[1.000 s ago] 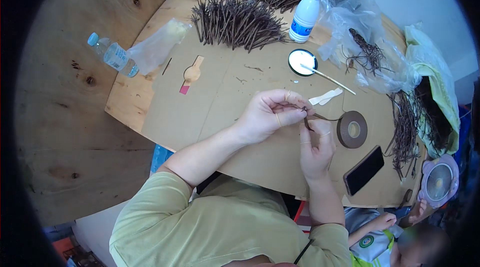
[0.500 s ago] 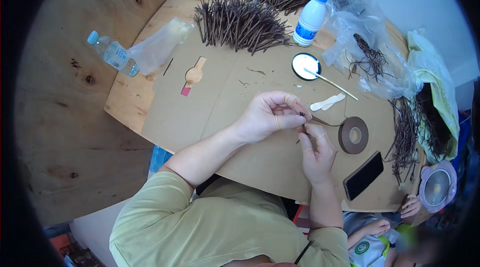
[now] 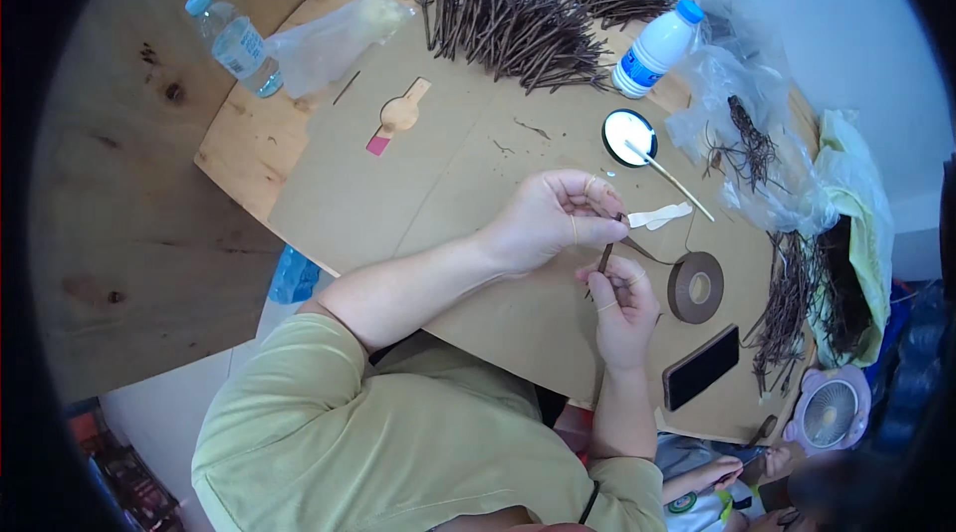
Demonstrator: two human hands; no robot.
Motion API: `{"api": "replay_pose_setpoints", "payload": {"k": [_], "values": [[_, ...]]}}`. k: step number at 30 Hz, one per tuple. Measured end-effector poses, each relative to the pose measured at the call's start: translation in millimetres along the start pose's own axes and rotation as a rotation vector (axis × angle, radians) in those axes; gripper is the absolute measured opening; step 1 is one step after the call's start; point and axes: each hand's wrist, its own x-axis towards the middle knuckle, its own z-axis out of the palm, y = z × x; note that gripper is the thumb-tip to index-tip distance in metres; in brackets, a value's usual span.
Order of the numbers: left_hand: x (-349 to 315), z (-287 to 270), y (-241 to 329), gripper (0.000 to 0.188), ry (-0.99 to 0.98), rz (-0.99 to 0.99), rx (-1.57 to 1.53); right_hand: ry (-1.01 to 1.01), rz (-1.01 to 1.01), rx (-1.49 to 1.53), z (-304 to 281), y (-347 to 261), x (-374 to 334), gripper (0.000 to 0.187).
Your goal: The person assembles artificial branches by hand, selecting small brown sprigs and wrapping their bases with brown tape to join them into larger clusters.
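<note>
My left hand [image 3: 558, 221] is closed in a pinch on the upper end of a thin brown stem [image 3: 605, 258], just above the cardboard [image 3: 398, 199]. Below it, my right hand [image 3: 627, 308] grips the lower part of the same stem between thumb and fingers. A narrow brown strip runs from my left fingertips to a roll of brown tape [image 3: 681, 301] lying to the right. Thin bands circle some of my fingers. My fingertips partly hide the stem's ends.
Piled brown stems [image 3: 518, 29] lie at the back. Beside them stand a white bottle [image 3: 652, 52] and a dish of white paste [image 3: 625, 126] with a stick. Flat wooden sticks [image 3: 669, 215], a phone [image 3: 701, 368], a water bottle [image 3: 239, 49] and a small fan [image 3: 830, 415] surround me. Another person's hand [image 3: 717, 472] is at lower right.
The whole view has shifted and tilted. My hands have moved slightly apart, the right one lower, so more of the stem shows between them. Both still hold it.
</note>
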Motion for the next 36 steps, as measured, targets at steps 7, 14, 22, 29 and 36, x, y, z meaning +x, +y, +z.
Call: {"api": "replay_pose_setpoints", "payload": {"k": [7, 14, 22, 29, 36], "values": [[0.0, -2.6, -1.5, 0.014, 0.014, 0.015, -0.028, -0.059, 0.034, 0.018, 1.4, 2.3, -1.7, 0.015], [-0.6, -6.3, -1.5, 0.015, 0.002, -0.013, -0.069, -0.101, 0.049, 0.116, -1.5, 10.1, -1.3, 0.013], [0.9, -8.6, -4.7, 0.016, -0.001, -0.094, -0.139, -0.142, 0.104, 0.157, -2.8, 14.1, -1.1, 0.015], [0.5, -7.7, -6.4, 0.017, 0.046, -0.062, -0.076, -0.062, 0.135, 0.168, 2.1, 11.7, -3.0, 0.015], [1.5, -9.5, -6.6, 0.016, 0.000, -0.084, -0.132, -0.105, 0.135, 0.215, 2.2, 10.6, -3.1, 0.015]]}}
